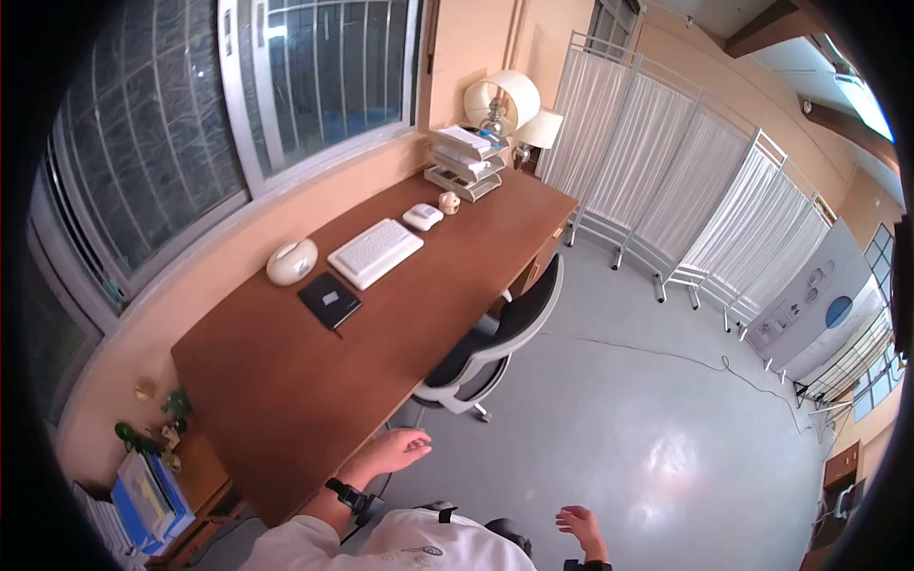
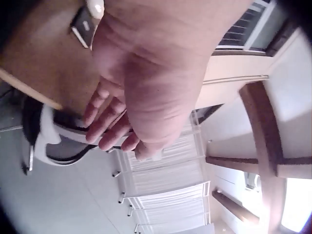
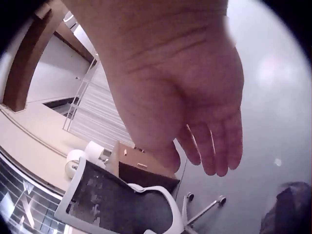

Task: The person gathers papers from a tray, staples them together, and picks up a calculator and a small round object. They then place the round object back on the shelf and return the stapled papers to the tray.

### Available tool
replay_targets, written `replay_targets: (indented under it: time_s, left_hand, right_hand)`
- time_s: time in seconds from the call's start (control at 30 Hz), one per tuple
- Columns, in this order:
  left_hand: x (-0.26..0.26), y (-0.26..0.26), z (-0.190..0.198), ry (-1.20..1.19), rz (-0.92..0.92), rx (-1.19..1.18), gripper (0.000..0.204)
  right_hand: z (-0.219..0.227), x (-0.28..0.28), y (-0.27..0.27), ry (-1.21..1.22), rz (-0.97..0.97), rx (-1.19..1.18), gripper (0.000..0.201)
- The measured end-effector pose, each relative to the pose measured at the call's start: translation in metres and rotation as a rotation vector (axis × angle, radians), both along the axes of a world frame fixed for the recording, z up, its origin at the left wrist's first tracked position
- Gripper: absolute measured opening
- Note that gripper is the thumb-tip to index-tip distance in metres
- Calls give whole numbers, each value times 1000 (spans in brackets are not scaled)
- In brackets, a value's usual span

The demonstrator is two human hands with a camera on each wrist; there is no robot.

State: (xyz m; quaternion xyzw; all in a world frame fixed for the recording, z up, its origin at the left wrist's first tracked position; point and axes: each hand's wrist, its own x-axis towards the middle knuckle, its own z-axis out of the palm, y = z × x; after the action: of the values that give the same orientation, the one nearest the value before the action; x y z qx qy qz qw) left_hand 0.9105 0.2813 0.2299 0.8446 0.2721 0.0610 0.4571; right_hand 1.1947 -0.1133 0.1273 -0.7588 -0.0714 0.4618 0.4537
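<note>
My left hand [image 1: 398, 451] hangs beside the near edge of the brown desk [image 1: 419, 314], fingers loosely bent and holding nothing. In the left wrist view the left palm [image 2: 151, 73] faces the camera. Over the grey floor, my right hand [image 1: 583, 528] is held low on the right, also with nothing in it; its fingers [image 3: 209, 151] hang relaxed in the right wrist view. The office chair [image 1: 514, 328], with a white frame and dark mesh back, is tucked against the desk between and ahead of the hands.
On the desk are a black notebook [image 1: 330, 301], a white keyboard [image 1: 376, 253], a white telephone-like device [image 1: 423, 217], a rounded cream object [image 1: 291, 262] and a paper tray stack [image 1: 466, 162]. Lamps [image 1: 514, 98] stand behind. White folding screens [image 1: 657, 157] line the back; a cable [image 1: 657, 351] crosses the floor.
</note>
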Motion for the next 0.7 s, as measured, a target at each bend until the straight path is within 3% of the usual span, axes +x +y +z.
replay_targets:
  time_s: [0.07, 0.13, 0.2, 0.27, 0.33, 0.43, 0.5, 0.57, 0.7]
  left_hand:
    - [46, 12, 48, -137, -33, 177, 23]
    - [82, 24, 78, -247, -13, 259, 19]
    - [115, 27, 111, -387, 131, 305, 16]
    - [147, 29, 119, -379, 207, 375, 16]
    - [177, 25, 120, -351, 273, 431, 16]
    - [226, 18, 132, -194, 327, 493, 19]
    - [256, 17, 146, 38, 246, 409, 28]
    - [278, 24, 153, 127, 250, 339, 34]
    - [320, 60, 160, 268, 229, 234, 44]
  right_hand:
    - [5, 37, -1, 43, -104, -11, 32]
    - [1, 76, 5, 61, -91, -24, 30]
    - [-3, 126, 19, 65, -58, -38, 28]
    - [-9, 177, 41, 89, 10, -12, 29]
    - [-19, 237, 66, 80, 72, 3, 28]
    - [2, 315, 119, 50, 189, 25, 29]
    - [10, 370, 170, 20, 270, 54, 29]
    - [3, 418, 204, -4, 416, 110, 28]
    - [41, 480, 299, -129, 593, 110, 30]
